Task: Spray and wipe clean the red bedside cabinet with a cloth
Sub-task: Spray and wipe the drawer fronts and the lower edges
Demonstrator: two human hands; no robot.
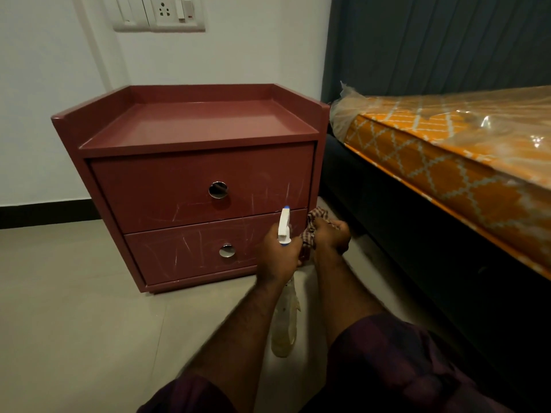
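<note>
A: What sits closest, at the bottom of the frame?
B: Two dark maroon sleeves [399, 368], with bare forearms reaching up toward the centre over the grey floor tiles [59, 308].
A: And the hands?
B: The left hand [277, 254] is clenched round the neck of a spray bottle [284, 320]. Its pale body hangs below the fist, and its white trigger head with a blue tip points up in front of the drawer fronts. The right hand [331, 235], just beside it on the right, grips a bunched checked cloth [316, 217].
A: Where is the cabinet?
B: The red bedside cabinet [202, 129] stands on the floor, centre-left, just beyond the hands and against the white wall [44, 84]. The cloth is at the right end of the lower drawer [185, 248]; I cannot tell if it touches.
A: How does the cabinet look?
B: The lower drawer and the upper drawer [167, 189] are both closed. Each has a round chrome knob [218, 189], and pale scratches cross both fronts. The top is a tray with a raised rim on three sides.
A: And to the right?
B: A dark bed frame [417, 248] carries an orange patterned mattress [447, 162] in clear plastic wrap. A dark panelled headboard [432, 40] rises behind it at the upper right.
A: Farthest back?
B: A white switch plate [159, 11] with a socket sits at the top edge, and a black skirting [44, 211] runs along the wall at the left.
</note>
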